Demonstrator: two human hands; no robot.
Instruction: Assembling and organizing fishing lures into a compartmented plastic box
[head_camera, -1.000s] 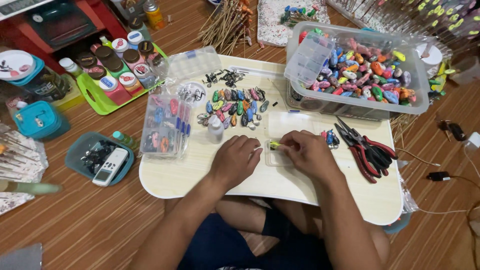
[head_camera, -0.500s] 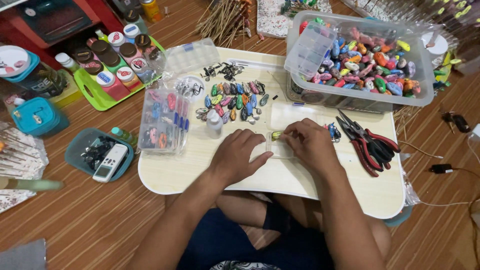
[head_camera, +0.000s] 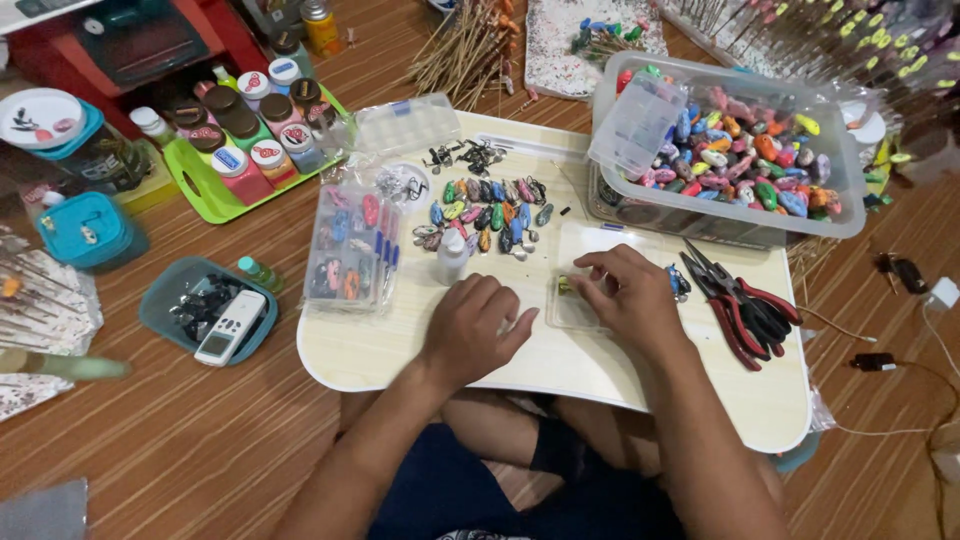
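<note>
My right hand (head_camera: 628, 296) is on the pale lap table (head_camera: 610, 365), its fingertips pinched on a small green piece (head_camera: 563, 286) that lies on a clear plastic sheet (head_camera: 580, 245). To the left, my left hand (head_camera: 475, 325) rests palm down on the table with curled fingers and holds nothing. A small white bottle (head_camera: 452, 257) stands just beyond my left hand. Behind it lie rows of small colourful oval pieces (head_camera: 485, 212) and a pile of dark metal bits (head_camera: 468, 155).
A clear compartment box (head_camera: 350, 250) of coloured pieces sits at the table's left. Red-handled pliers (head_camera: 742, 302) lie at the right, in front of a big clear tub (head_camera: 735, 160) of coloured pieces. On the floor are a green tray of paint jars (head_camera: 250, 135), a remote (head_camera: 228, 327) and bamboo sticks (head_camera: 470, 50).
My left hand has drawn back to the left, away from the small green piece and my right hand. My right hand stays on the piece.
</note>
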